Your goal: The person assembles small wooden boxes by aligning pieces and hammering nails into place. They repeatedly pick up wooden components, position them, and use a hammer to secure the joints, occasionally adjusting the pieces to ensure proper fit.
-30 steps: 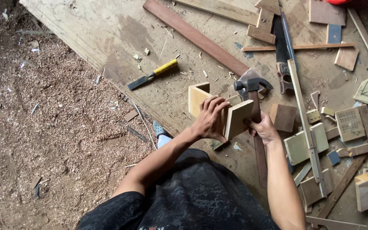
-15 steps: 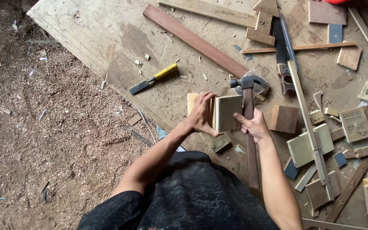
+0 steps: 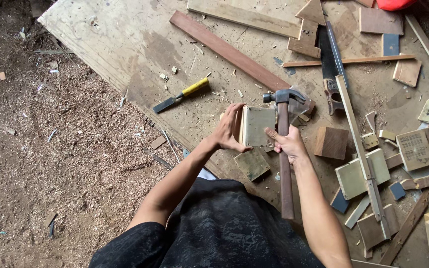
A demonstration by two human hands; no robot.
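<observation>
Between the two hands, a small pale wooden block (image 3: 257, 126) stood on edge on the plywood board (image 3: 125, 44) that served as the work surface. The left hand (image 3: 230, 130) was curled around the block's left side, fingers spread along its edge and thumb underneath, gripping it firmly. The right hand (image 3: 286, 144) was closed around the wooden handle of a claw hammer (image 3: 284, 149), holding it high up near the head, with its fingertips also pressing on the block's right edge; the steel head sat just above the block's upper right corner and the long handle ran down past the wrist toward the person's body. Just below the left hand lay another small flat offcut (image 3: 252, 164) on the board. Up and to the left of the left hand, well apart from it, lay a chisel with a yellow handle (image 3: 180, 95). Beyond the hands, a long reddish-brown strip of wood (image 3: 224, 48) ran diagonally across the board. Just to the right of the right hand sat a brown wooden square (image 3: 331, 142), and further right a handsaw (image 3: 329, 64) lay among many scattered offcuts and slats. To the left of the left arm, off the board's edge, the ground was covered with sawdust and shavings (image 3: 50, 149).
</observation>
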